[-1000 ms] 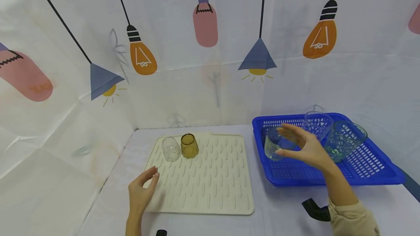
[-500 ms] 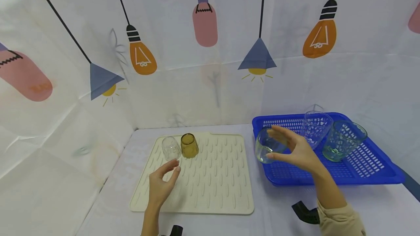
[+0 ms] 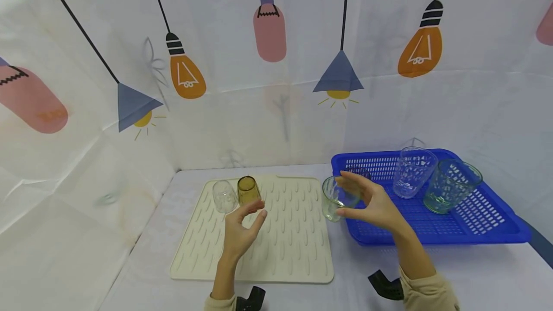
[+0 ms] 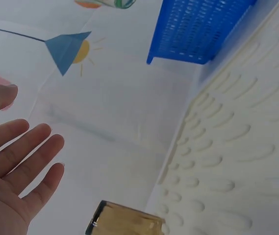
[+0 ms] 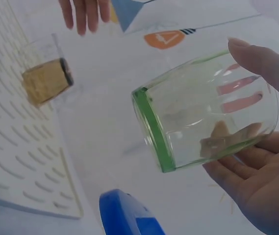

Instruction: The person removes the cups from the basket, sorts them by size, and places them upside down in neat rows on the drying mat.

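Observation:
My right hand [image 3: 375,203] holds a clear, faintly green drinking glass [image 3: 329,205] around its side, at the left edge of the blue basket. In the right wrist view, thumb and fingers curl around this glass [image 5: 193,117], whose thick green base points away from the palm. My left hand [image 3: 242,232] is above the cream ridged mat [image 3: 294,253], fingers loosely curved with nothing between them. The left wrist view shows that hand [image 4: 16,166] with spread fingers. Just beyond its fingertips, an amber glass [image 3: 247,187] stands on the mat beside a clear glass [image 3: 224,197].
The blue basket [image 3: 402,234] on the right holds a clear glass [image 3: 408,176], a larger greenish glass [image 3: 445,191] and another glass [image 3: 359,173] near its left back corner. A white sheet printed with lamps [image 3: 276,124] hangs behind the table.
My right hand has carried the greenish glass left from inside the basket to its left edge. My left hand has moved right and slightly up over the mat.

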`<act>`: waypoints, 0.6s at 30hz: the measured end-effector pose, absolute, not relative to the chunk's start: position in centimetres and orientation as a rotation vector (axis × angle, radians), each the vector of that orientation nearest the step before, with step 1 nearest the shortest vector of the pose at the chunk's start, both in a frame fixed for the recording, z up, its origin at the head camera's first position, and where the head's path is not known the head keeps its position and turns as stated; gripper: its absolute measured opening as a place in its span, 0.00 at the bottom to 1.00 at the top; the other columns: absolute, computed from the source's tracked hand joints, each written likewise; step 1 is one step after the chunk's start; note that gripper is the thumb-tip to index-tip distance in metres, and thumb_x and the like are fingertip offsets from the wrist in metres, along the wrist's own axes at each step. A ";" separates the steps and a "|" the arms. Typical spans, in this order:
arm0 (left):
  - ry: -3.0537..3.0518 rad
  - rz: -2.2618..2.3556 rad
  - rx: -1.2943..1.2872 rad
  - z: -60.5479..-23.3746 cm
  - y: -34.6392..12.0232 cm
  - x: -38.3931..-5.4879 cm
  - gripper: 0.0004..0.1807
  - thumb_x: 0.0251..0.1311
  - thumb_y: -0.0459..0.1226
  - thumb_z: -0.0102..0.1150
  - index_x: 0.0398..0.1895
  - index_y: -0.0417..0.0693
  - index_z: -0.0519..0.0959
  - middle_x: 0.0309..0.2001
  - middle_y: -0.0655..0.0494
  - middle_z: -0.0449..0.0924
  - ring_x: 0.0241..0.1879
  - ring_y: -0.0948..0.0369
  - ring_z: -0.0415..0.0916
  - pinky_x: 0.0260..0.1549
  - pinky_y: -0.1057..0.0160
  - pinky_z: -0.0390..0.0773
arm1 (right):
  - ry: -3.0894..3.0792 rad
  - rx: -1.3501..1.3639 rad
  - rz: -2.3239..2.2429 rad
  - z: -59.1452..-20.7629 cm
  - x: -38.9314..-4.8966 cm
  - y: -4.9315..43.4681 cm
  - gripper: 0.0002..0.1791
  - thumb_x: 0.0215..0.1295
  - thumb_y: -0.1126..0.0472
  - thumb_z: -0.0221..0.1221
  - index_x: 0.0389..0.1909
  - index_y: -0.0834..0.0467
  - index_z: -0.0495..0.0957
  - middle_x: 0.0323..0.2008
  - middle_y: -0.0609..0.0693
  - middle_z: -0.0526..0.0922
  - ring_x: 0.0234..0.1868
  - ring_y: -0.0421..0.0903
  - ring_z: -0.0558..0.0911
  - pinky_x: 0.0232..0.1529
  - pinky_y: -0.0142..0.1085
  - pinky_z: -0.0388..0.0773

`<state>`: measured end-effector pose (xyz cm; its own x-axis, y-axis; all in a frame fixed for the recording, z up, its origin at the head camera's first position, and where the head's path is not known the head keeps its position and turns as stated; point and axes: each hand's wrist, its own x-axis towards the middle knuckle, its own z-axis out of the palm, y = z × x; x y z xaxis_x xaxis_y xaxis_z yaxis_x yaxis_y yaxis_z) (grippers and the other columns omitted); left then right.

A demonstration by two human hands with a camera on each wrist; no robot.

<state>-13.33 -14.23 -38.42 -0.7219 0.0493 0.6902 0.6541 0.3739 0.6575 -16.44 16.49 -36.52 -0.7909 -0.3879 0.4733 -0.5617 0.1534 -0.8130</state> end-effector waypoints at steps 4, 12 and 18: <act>-2.054 -1.400 -0.632 -38.3 -13.0 -13.4 0.15 0.47 0.20 0.62 0.41 0.24 0.78 0.36 0.36 0.83 0.35 0.42 0.81 0.35 0.47 0.81 | -2.272 0.951 1.714 -36.8 -16.4 15.6 0.43 0.46 0.73 0.69 0.65 0.70 0.61 0.57 0.64 0.73 0.57 0.32 0.73 0.57 0.23 0.69; -2.006 -1.456 -0.719 -37.6 -11.0 -13.6 0.16 0.47 0.19 0.61 0.43 0.24 0.77 0.37 0.34 0.82 0.35 0.41 0.80 0.35 0.46 0.81 | -2.291 0.932 1.767 -37.4 -16.4 14.3 0.44 0.46 0.72 0.70 0.64 0.71 0.60 0.56 0.66 0.73 0.57 0.42 0.75 0.58 0.22 0.67; -1.984 -1.531 -0.783 -37.4 -9.9 -13.7 0.18 0.47 0.18 0.60 0.44 0.21 0.75 0.38 0.31 0.81 0.36 0.38 0.79 0.35 0.43 0.80 | -2.277 0.932 1.779 -37.7 -16.2 13.5 0.43 0.45 0.72 0.70 0.64 0.72 0.60 0.55 0.67 0.74 0.57 0.42 0.75 0.57 0.23 0.68</act>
<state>-13.66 -9.92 -37.37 -0.7030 0.1336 0.6985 0.7095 0.1979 0.6763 -16.20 13.49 -37.71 -0.8064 -0.3976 0.4376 -0.5208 0.1273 -0.8441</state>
